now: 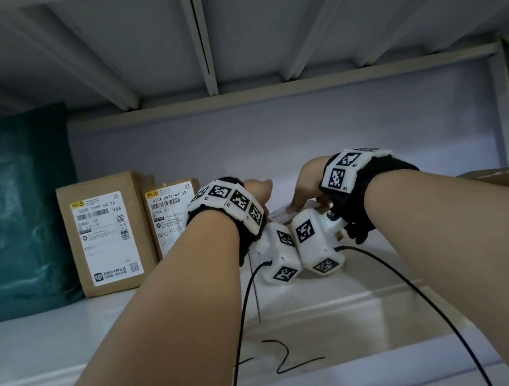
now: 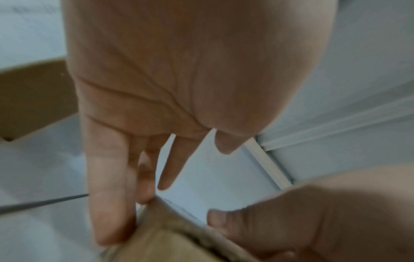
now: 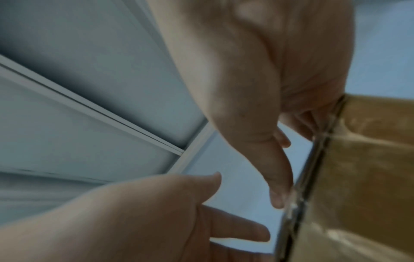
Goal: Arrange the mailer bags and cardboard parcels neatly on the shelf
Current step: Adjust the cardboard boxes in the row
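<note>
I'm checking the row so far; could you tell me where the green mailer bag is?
In the head view the green mailer bag stands at the shelf's far left, beside the taller cardboard parcel.

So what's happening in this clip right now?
A person is reaching both arms into a white metal shelf to set a small cardboard parcel in place. The right hand grips it from above; the left hand steadies its other side with straight fingers. To the left, a green mailer bag and two labelled cardboard boxes already stand upright in a row.
</note>
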### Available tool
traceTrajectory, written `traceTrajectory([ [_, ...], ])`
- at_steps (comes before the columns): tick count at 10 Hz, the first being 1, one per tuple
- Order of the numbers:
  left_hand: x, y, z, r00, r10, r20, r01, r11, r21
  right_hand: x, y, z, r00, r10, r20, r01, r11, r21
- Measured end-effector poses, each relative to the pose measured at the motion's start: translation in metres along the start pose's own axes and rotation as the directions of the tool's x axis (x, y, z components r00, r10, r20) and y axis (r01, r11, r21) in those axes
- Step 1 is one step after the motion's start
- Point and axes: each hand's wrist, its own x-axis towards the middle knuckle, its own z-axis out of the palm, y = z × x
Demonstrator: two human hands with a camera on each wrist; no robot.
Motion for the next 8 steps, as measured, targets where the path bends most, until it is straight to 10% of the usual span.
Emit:
traceTrajectory([
  [8, -0.051, -0.001, -0.054, 0.958, 0.133, -0.256, -0.179, 0.970, -0.163, -0.023, -0.053, 0.005, 0.923, -0.206, -0.324, 0.208, 0.978, -0.030],
])
